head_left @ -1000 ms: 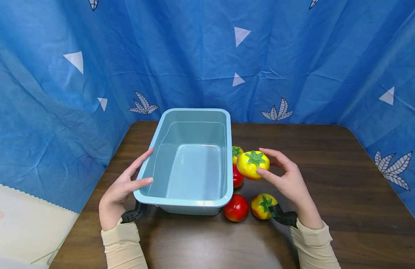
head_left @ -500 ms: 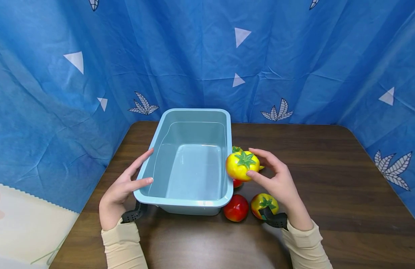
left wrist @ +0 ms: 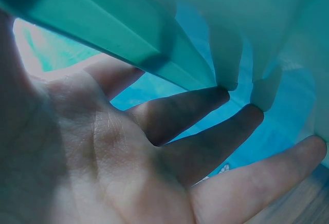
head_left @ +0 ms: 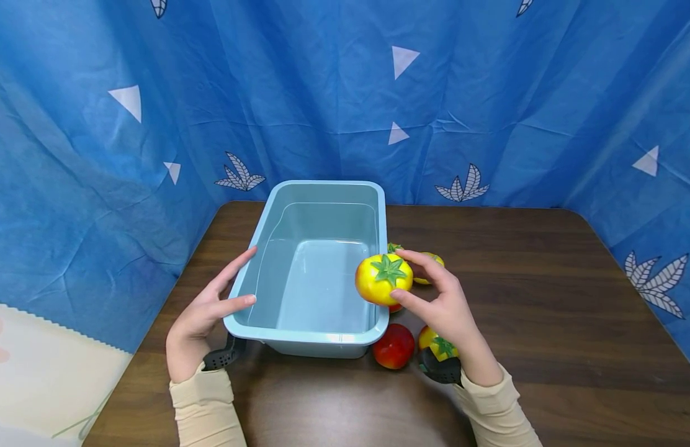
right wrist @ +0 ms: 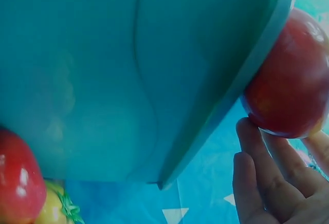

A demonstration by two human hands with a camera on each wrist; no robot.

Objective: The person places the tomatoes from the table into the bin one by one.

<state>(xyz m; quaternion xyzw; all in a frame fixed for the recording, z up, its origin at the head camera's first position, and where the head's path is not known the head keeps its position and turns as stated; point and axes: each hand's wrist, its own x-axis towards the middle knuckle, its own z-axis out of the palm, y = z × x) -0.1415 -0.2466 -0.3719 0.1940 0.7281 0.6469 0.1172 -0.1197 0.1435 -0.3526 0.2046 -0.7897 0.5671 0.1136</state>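
A pale blue tub (head_left: 317, 349) on a wooden table (head_left: 507, 267); at its 8 o'clock, the left hand (head_left: 202, 316) touches the rim (head_left: 303, 337), fingers straight and spread; at its 3 o'clock, the right hand (head_left: 441, 304) pinches a yellow tomato (head_left: 374, 284) between thumb and fingers over the rim; at 4 o'clock, a red fruit (head_left: 393, 347) lies just beside the tub

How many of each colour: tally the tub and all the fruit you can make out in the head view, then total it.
Light-blue tub: 1
Red fruit: 2, one almost hidden
Leafy yellow fruit: 3
Other yellow fruit: 1, partly hidden
Total: 7
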